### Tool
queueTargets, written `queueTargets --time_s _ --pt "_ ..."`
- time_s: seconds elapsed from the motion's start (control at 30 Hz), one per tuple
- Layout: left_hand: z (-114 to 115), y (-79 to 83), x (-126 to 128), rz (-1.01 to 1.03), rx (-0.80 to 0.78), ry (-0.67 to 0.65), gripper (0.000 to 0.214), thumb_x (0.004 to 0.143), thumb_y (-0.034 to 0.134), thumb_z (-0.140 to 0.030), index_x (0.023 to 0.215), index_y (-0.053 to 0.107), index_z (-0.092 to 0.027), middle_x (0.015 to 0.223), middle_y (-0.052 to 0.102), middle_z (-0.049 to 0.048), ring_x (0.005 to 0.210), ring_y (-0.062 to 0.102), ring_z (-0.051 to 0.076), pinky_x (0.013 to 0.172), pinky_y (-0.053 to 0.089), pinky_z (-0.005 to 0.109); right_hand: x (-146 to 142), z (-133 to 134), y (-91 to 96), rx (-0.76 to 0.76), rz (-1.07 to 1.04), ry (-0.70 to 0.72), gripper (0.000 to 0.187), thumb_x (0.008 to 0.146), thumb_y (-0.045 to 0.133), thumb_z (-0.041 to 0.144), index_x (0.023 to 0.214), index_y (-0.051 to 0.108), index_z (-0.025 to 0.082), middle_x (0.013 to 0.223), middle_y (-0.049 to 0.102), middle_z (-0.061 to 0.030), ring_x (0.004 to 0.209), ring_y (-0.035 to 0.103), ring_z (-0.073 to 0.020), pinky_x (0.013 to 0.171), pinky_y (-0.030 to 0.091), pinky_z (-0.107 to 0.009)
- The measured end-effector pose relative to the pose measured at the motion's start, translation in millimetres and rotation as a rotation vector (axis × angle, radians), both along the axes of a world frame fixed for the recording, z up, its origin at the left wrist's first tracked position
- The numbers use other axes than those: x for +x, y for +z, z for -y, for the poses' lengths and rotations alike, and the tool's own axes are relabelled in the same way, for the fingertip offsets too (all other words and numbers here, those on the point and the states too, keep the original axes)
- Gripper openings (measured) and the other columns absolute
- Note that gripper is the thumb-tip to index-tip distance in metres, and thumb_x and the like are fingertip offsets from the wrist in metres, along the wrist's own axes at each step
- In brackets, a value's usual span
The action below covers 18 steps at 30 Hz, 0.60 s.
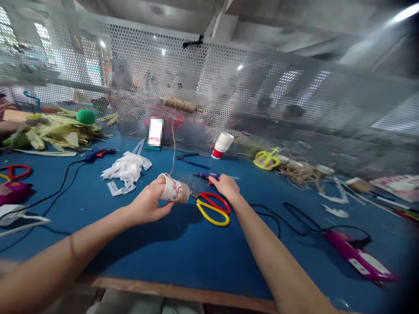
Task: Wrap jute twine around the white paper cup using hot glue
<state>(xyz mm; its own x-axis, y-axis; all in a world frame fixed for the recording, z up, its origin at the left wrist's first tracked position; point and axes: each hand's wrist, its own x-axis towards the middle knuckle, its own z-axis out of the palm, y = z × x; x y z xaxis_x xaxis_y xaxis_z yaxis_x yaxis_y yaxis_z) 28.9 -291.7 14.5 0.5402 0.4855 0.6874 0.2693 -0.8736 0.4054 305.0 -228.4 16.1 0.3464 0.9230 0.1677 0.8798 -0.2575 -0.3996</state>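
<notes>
My left hand (152, 201) is closed around a white printed paper cup (168, 189), tilted on its side with its mouth toward the left. Twine (182, 193) is wound around the bottom end of the cup, and a strand runs up from it to a twine spool (180, 104) on the mesh screen. Farther right, my right hand (227, 186) is closed on a blue glue gun (203, 175) with a red trigger, its nozzle pointing left. Between my hands lie scissors (214, 208) with one red and one yellow handle, their blades partly hidden behind the cup.
Behind the blue table stands a perforated metal screen (137, 52). Nearby are pliers (193, 161), stacked paper cups (223, 145), crumpled white plastic (126, 170) and a phone (155, 132). A second glue gun (100, 153) lies left; a purple device (360, 257) with a black cable lies right.
</notes>
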Motion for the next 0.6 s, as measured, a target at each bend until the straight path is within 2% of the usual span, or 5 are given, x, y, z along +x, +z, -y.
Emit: queueTargets --time_s 0.13,0.27,0.33,0.5,0.6 --pt "3.5 0.7 1.4 -0.015 0.061 -0.034 0.008 0.074 0.053 -0.014 0.078 0.059 -0.014 0.079 0.065 0.0078 0.079 0.057 0.019 0.082 0.048 0.036 -31.3 21.7 21.8 0.048 0.006 0.202 0.023 0.082 0.054 0.033 0.079 0.066 0.014 0.103 0.063 -0.0189 0.108 0.052 -0.0321 0.089 0.038 -0.043" --pt "7.6 -1.0 5.4 -0.083 0.064 -0.067 0.01 0.073 0.052 -0.012 0.079 0.059 -0.015 0.079 0.066 0.0072 0.079 0.057 0.019 0.082 0.048 0.035 -69.9 48.5 42.7 -0.111 -0.446 0.872 0.04 0.089 0.04 0.046 0.09 0.068 0.018 0.104 0.065 -0.0065 0.1 0.058 -0.0182 0.089 0.041 -0.031" --pt "9.1 -1.8 7.5 -0.104 0.086 -0.095 0.013 0.073 0.051 -0.011 0.082 0.059 -0.015 0.085 0.066 0.008 0.084 0.057 0.019 0.085 0.047 0.035 -83.4 58.6 45.9 -0.168 -0.66 1.008 0.035 0.079 0.056 0.046 0.097 0.067 0.018 0.109 0.064 -0.0066 0.102 0.057 -0.0192 0.089 0.042 -0.033" --pt "11.9 0.0 7.9 -0.135 0.036 -0.124 0.014 0.073 0.05 -0.012 0.082 0.06 -0.015 0.086 0.065 0.0092 0.084 0.056 0.02 0.081 0.047 0.035 -95.0 75.0 44.8 -0.042 -0.897 0.841 0.015 0.066 0.07 0.03 0.072 0.063 0.018 0.089 0.064 -0.0029 0.089 0.057 -0.0162 0.082 0.044 -0.032" --pt "14.1 2.4 6.0 -0.099 -0.249 -0.099 0.012 0.074 0.052 -0.018 0.083 0.059 -0.012 0.08 0.064 0.008 0.074 0.056 0.018 0.069 0.048 0.03 -92.7 84.0 49.6 0.038 -0.929 0.757 0.014 0.067 0.067 0.029 0.07 0.059 0.018 0.078 0.061 -0.0006 0.075 0.056 -0.0129 0.073 0.045 -0.029"
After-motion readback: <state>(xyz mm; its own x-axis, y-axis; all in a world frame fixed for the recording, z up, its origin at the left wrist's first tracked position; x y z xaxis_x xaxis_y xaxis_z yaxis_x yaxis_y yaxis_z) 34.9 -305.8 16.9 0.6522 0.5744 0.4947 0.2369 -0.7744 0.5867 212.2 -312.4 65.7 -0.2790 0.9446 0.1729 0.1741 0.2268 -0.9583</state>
